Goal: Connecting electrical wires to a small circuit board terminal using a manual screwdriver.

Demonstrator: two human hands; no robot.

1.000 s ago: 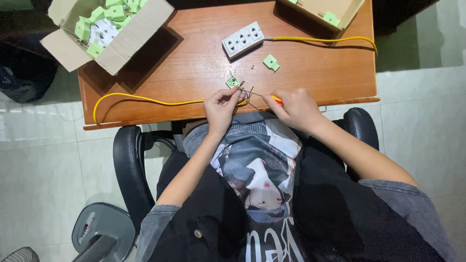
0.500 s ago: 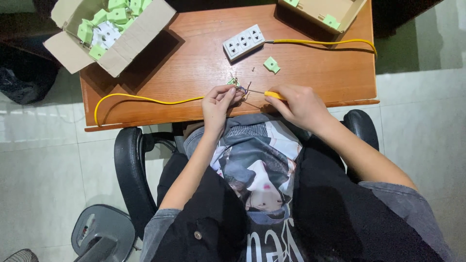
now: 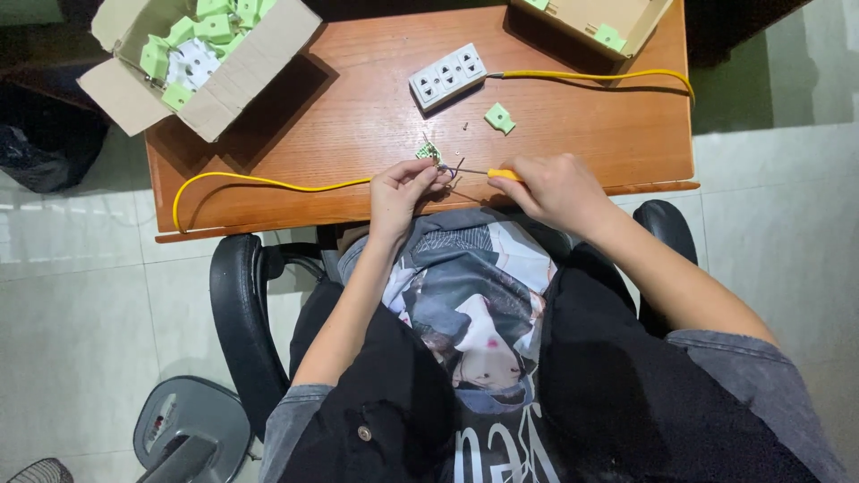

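Note:
My left hand (image 3: 403,186) pinches the stripped end of a yellow cable (image 3: 259,182) near the desk's front edge, with thin wire ends sticking out past the fingers. My right hand (image 3: 557,188) grips a yellow-handled screwdriver (image 3: 494,173) whose thin shaft points left at those wire ends. A small green plug part (image 3: 429,151) lies on the wood just beyond my left fingers. Another green piece (image 3: 499,117) rests farther back, beside a tiny screw.
A white power strip (image 3: 447,76) with its own yellow cord (image 3: 608,77) lies at the back of the wooden desk (image 3: 340,107). An open cardboard box (image 3: 210,54) of green and white parts sits back left, another box (image 3: 595,22) back right. A black chair armrest (image 3: 237,313) is at my left.
Both hands stayed at the desk's front edge with only small shifts. The screwdriver tip keeps working at the wire ends held by my left hand.

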